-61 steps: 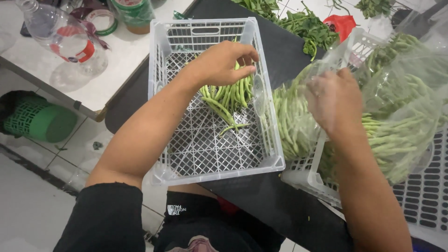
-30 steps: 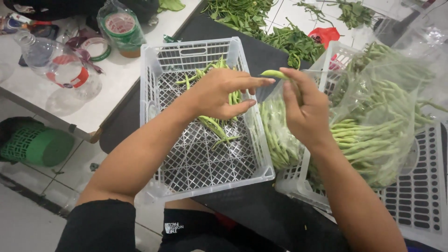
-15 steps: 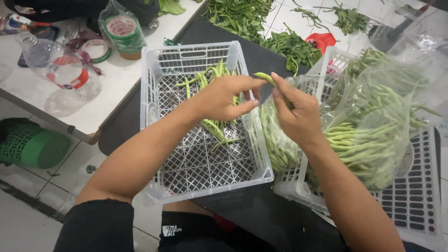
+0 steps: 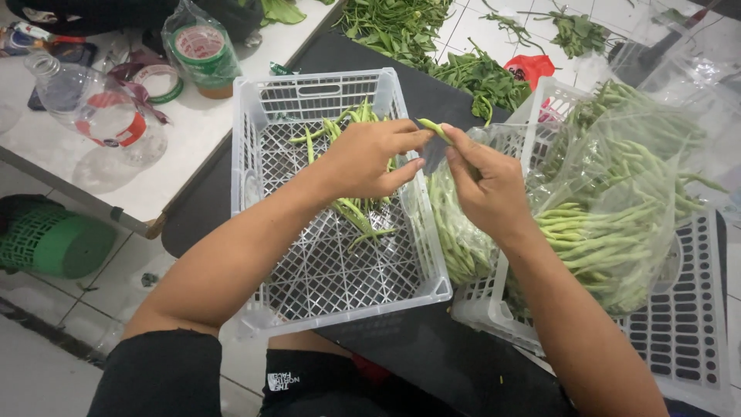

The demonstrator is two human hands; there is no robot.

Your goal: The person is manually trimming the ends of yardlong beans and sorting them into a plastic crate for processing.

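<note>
Head view, looking down: both hands meet above the gap between two white crates. The left hand point(image 4: 369, 158) is curled, its thumb and fingertips pinching one end of a single green bean point(image 4: 434, 130). The right hand point(image 4: 488, 185) is likewise closed on the bean's other end, thumb against forefinger, the remaining fingers loosely bent. The bean sits between the two hands, over the right rim of the left crate point(image 4: 340, 286), just above a small pile of beans point(image 4: 355, 208) lying on that crate's lattice floor. Just right of the right hand, a clear plastic bag point(image 4: 617, 224) full of beans rests in the right crate point(image 4: 687, 324). Compared with half a second earlier, the grip and the bean's place are almost unchanged; the hands have only drawn slightly closer together.
</note>
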